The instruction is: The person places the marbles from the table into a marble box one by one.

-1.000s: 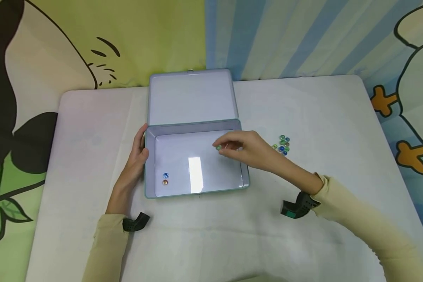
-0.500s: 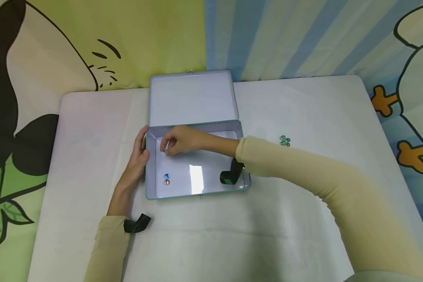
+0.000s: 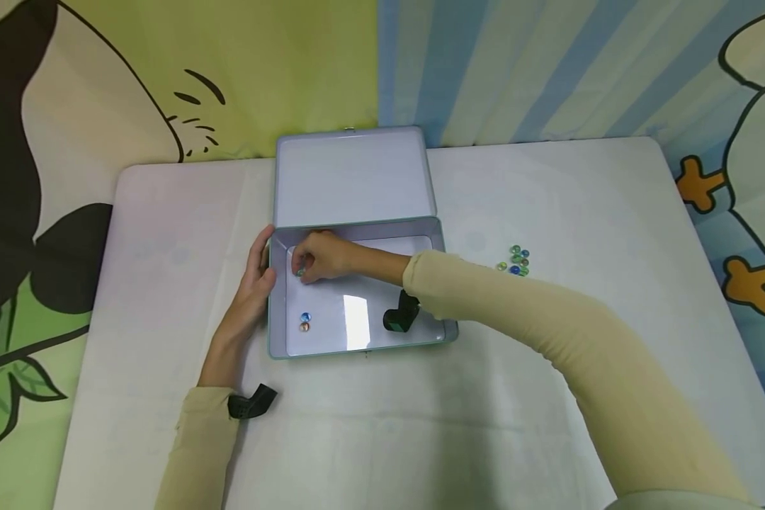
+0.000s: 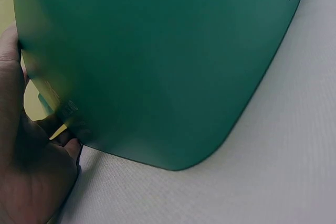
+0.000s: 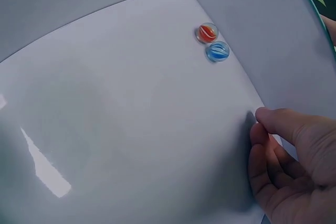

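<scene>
A metal box (image 3: 363,349) with an opened lid (image 3: 355,177) lies on the table, pale inside and green outside. My right hand (image 3: 324,256) is inside it near the left wall, pinching a green glass marble (image 3: 301,272) between thumb and fingertips. In the right wrist view the fingers hide that marble. Two more marbles, one blue (image 5: 218,52) and one orange-red (image 5: 208,33), sit side by side on the box floor by the same wall. My left hand (image 3: 248,294) rests against the box's left outer side, its fingers extended along the green wall (image 4: 157,77).
Several loose glass marbles (image 3: 516,260) form a small cluster on the white tabletop (image 3: 580,212), right of the box. A patterned curtain (image 3: 293,64) hangs behind the table. My right forearm crosses over the box's right wall.
My right hand has moved left across the box with the green marble, from its right side to near the left wall. Over the last half second it stays about there. My left hand keeps its place.
</scene>
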`<state>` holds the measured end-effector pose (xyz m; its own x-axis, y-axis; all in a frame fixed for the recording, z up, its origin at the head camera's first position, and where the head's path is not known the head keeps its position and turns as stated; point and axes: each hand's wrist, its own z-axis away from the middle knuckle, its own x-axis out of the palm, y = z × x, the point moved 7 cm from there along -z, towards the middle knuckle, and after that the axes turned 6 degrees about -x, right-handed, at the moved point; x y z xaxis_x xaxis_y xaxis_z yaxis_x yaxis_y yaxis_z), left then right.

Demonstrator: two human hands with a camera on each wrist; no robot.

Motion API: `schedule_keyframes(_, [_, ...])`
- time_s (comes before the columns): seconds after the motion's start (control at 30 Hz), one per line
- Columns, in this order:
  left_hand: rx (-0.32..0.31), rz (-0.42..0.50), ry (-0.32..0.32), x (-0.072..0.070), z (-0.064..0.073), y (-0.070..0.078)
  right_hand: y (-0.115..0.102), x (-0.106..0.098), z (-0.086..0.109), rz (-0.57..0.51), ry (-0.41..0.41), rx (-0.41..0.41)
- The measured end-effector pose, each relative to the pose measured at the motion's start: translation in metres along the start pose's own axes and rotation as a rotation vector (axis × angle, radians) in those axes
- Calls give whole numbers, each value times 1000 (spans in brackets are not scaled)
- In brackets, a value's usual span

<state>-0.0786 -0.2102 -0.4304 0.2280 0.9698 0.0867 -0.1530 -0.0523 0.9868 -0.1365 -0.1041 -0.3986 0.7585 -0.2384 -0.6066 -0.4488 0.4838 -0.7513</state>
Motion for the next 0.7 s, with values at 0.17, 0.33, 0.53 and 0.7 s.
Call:
schedule_keyframes(0.17, [5,17,3,0,0,1,0,2,-1,27,5,-10])
schedule_keyframes(0.33, [8,9,-1,1,0,1,0,4,0,37,10,-3])
schedule_keyframes(0.53, [-6,-6,9,0,2,1,-2,4,0,63,13,-11])
schedule_keyframes(0.7, [-17,-11,13,0,1,-1,-4,2,4,68,2,7])
